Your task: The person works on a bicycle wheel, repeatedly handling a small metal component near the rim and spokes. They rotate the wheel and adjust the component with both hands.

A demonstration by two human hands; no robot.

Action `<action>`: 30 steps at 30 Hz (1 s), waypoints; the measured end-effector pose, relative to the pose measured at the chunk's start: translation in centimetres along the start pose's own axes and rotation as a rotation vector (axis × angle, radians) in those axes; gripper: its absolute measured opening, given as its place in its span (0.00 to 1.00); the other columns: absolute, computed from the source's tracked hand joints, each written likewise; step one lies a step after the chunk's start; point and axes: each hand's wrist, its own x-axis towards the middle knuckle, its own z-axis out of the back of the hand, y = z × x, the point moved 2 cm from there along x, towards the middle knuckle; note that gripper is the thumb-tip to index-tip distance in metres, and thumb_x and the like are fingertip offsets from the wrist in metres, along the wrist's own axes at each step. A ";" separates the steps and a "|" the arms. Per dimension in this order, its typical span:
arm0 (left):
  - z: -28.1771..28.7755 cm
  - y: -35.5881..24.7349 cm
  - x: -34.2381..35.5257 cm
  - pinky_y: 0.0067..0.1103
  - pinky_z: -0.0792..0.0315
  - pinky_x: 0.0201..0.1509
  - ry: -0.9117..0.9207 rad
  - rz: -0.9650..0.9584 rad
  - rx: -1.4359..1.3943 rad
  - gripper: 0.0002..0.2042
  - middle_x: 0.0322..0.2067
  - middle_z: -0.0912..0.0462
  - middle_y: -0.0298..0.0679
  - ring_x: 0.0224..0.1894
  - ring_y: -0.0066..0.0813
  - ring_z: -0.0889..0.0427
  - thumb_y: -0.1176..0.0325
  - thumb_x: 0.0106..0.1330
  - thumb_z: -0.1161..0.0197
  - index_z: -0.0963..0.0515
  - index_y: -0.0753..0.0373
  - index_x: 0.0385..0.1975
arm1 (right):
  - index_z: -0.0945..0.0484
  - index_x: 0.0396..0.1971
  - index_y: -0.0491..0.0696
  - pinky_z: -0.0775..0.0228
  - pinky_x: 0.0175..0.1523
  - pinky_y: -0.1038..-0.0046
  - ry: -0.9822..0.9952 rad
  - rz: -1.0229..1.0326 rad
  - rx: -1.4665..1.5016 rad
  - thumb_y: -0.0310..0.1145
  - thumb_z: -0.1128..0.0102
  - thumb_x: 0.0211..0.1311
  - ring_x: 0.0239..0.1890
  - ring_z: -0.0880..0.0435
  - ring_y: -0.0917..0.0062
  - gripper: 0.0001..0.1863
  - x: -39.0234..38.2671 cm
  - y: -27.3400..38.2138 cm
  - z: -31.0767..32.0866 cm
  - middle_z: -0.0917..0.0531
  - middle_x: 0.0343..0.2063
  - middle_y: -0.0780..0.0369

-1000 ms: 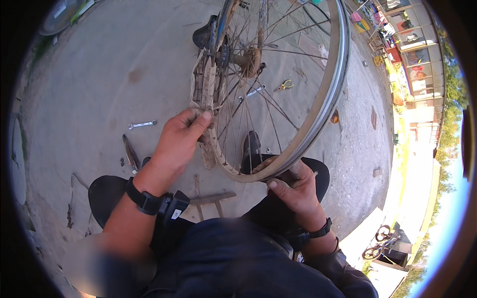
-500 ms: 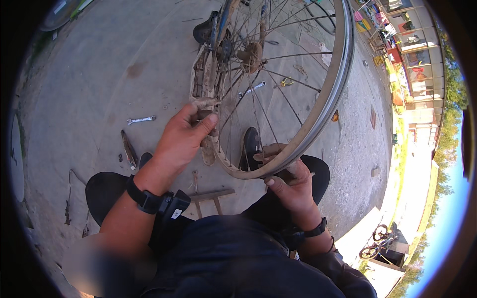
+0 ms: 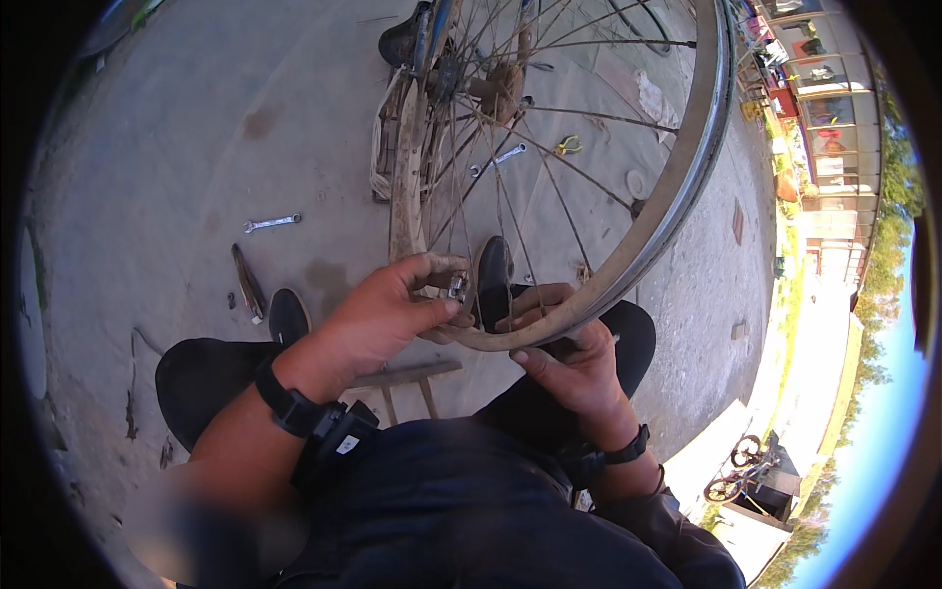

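Note:
A bicycle wheel stands before me, its worn rim curving round to my hands and its thin spokes running up to a rusty hub. My left hand pinches a small silvery metal piece between thumb and fingers, at the spokes just inside the rim's near left part. The piece is too small to name surely. My right hand grips the rim at its near side, thumb beneath and fingers reaching through between the spokes. Part of the tyre side is hidden behind the hands.
On the concrete lie a wrench at left, another wrench behind the spokes, yellow-handled pliers and a dark strip-like tool. A small wooden stool stands between my knees. The bicycle's saddle rests at the far side.
My left hand has come nearer and to the right along the rim, and the silvery piece now shows in its fingers. The wheel has shifted slightly right; my right hand keeps its grip.

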 end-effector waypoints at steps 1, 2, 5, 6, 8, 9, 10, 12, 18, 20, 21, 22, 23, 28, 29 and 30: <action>0.0 0.1 -0.1 0.23 0.19 0.46 -0.006 0.054 0.049 0.22 0.49 0.17 0.39 0.50 0.31 0.14 0.77 0.73 0.38 0.30 0.62 0.66 | 0.17 0.42 0.40 0.23 0.57 0.66 0.017 0.001 0.012 0.21 0.27 0.58 0.53 0.16 0.69 0.12 0.1 -0.2 -0.2 0.18 0.49 0.56; 0.1 0.3 0.0 0.22 0.19 0.45 -0.018 0.053 0.053 0.22 0.48 0.17 0.38 0.49 0.29 0.14 0.77 0.72 0.38 0.29 0.62 0.66 | 0.17 0.42 0.41 0.22 0.56 0.65 0.033 0.003 0.024 0.22 0.26 0.58 0.52 0.16 0.69 0.12 0.3 -0.4 -0.3 0.17 0.46 0.56; 0.4 1.0 0.2 0.21 0.20 0.41 -0.038 0.040 0.086 0.22 0.47 0.17 0.37 0.46 0.26 0.14 0.77 0.71 0.36 0.28 0.62 0.64 | 0.17 0.43 0.43 0.21 0.52 0.69 0.051 -0.041 0.039 0.26 0.22 0.53 0.46 0.14 0.70 0.17 0.2 -1.9 -0.4 0.14 0.42 0.59; 0.5 1.3 0.4 0.21 0.21 0.41 -0.037 0.031 0.111 0.22 0.47 0.17 0.37 0.46 0.25 0.15 0.77 0.71 0.36 0.28 0.62 0.63 | 0.16 0.44 0.44 0.21 0.52 0.71 0.051 -0.064 0.041 0.28 0.20 0.51 0.44 0.13 0.71 0.20 0.1 -2.5 -0.3 0.13 0.42 0.59; 0.9 1.9 0.5 0.21 0.21 0.41 -0.041 0.020 0.130 0.22 0.48 0.17 0.37 0.45 0.25 0.15 0.77 0.70 0.35 0.28 0.63 0.63 | 0.19 0.41 0.44 0.22 0.52 0.68 0.154 -0.044 0.031 0.27 0.22 0.54 0.46 0.14 0.69 0.17 1.0 -2.3 -0.2 0.14 0.40 0.59; 1.1 2.2 0.5 0.21 0.21 0.41 -0.044 0.018 0.121 0.22 0.48 0.18 0.37 0.46 0.25 0.14 0.77 0.70 0.35 0.28 0.63 0.62 | 0.21 0.40 0.44 0.23 0.52 0.67 0.205 -0.033 0.027 0.27 0.23 0.55 0.46 0.15 0.68 0.15 1.4 -2.2 -0.2 0.14 0.39 0.58; 1.2 2.3 0.7 0.21 0.20 0.41 -0.043 0.014 0.111 0.22 0.49 0.18 0.37 0.46 0.26 0.14 0.77 0.70 0.35 0.28 0.63 0.62 | 0.21 0.39 0.44 0.23 0.52 0.67 0.233 -0.057 0.037 0.27 0.23 0.55 0.47 0.15 0.69 0.15 1.6 -2.4 -0.2 0.15 0.39 0.58; 1.2 2.4 0.7 0.22 0.20 0.42 -0.052 0.039 0.061 0.21 0.50 0.18 0.38 0.48 0.28 0.14 0.77 0.70 0.35 0.29 0.64 0.62 | 0.22 0.39 0.45 0.23 0.52 0.69 0.291 -0.103 0.058 0.27 0.23 0.55 0.47 0.15 0.69 0.15 1.9 -2.9 -0.2 0.15 0.40 0.58; 2.3 2.7 0.9 0.25 0.18 0.45 -0.053 0.083 -0.056 0.20 0.52 0.19 0.41 0.50 0.33 0.14 0.76 0.72 0.37 0.30 0.65 0.62 | 0.22 0.38 0.45 0.24 0.54 0.70 0.344 -0.162 0.218 0.30 0.21 0.54 0.48 0.15 0.71 0.17 2.4 -4.8 -0.7 0.17 0.43 0.59; 2.4 2.7 1.1 0.25 0.18 0.46 -0.059 0.090 -0.074 0.20 0.52 0.19 0.41 0.50 0.33 0.14 0.77 0.72 0.37 0.30 0.65 0.62 | 0.22 0.45 0.45 0.23 0.50 0.70 0.332 -0.154 0.142 0.33 0.21 0.52 0.44 0.14 0.69 0.22 2.1 -5.8 -0.7 0.15 0.41 0.59; 2.5 2.7 1.1 0.25 0.18 0.46 -0.062 0.095 -0.086 0.20 0.53 0.20 0.41 0.50 0.32 0.14 0.77 0.72 0.38 0.30 0.66 0.62 | 0.21 0.46 0.45 0.23 0.51 0.70 0.322 -0.159 0.117 0.34 0.21 0.52 0.45 0.14 0.69 0.23 2.1 -6.2 -0.7 0.15 0.41 0.59; 2.5 2.7 1.1 0.24 0.18 0.46 -0.064 0.103 -0.098 0.20 0.54 0.21 0.42 0.49 0.30 0.14 0.77 0.72 0.38 0.30 0.67 0.62 | 0.21 0.47 0.45 0.23 0.51 0.69 0.313 -0.165 0.092 0.35 0.21 0.52 0.45 0.14 0.68 0.24 2.0 -6.5 -0.8 0.15 0.41 0.59; 2.6 2.8 1.1 0.25 0.18 0.47 -0.070 0.092 -0.084 0.20 0.54 0.21 0.42 0.49 0.31 0.14 0.77 0.72 0.38 0.30 0.67 0.62 | 0.20 0.46 0.44 0.24 0.53 0.69 0.300 -0.181 0.080 0.35 0.21 0.53 0.47 0.14 0.69 0.22 2.0 -6.7 -0.8 0.16 0.42 0.59; 3.1 3.4 1.2 0.25 0.17 0.48 -0.073 0.082 -0.068 0.21 0.56 0.23 0.43 0.49 0.31 0.14 0.78 0.72 0.38 0.30 0.68 0.64 | 0.17 0.46 0.43 0.25 0.57 0.66 0.397 -0.003 0.004 0.37 0.23 0.56 0.50 0.15 0.65 0.21 3.6 -5.9 -1.4 0.15 0.45 0.57; 3.1 3.3 1.3 0.26 0.17 0.49 -0.069 0.084 -0.060 0.21 0.55 0.21 0.43 0.50 0.32 0.14 0.77 0.72 0.38 0.30 0.67 0.64 | 0.17 0.46 0.43 0.25 0.57 0.66 0.398 -0.032 0.048 0.37 0.23 0.56 0.50 0.15 0.64 0.21 3.5 -6.2 -1.6 0.15 0.45 0.56; 3.1 3.2 1.3 0.27 0.17 0.50 -0.065 0.086 -0.052 0.21 0.53 0.20 0.43 0.51 0.33 0.14 0.77 0.72 0.38 0.30 0.66 0.64 | 0.16 0.46 0.43 0.25 0.57 0.66 0.399 -0.060 0.093 0.37 0.24 0.56 0.50 0.15 0.64 0.20 3.4 -6.5 -1.8 0.14 0.45 0.56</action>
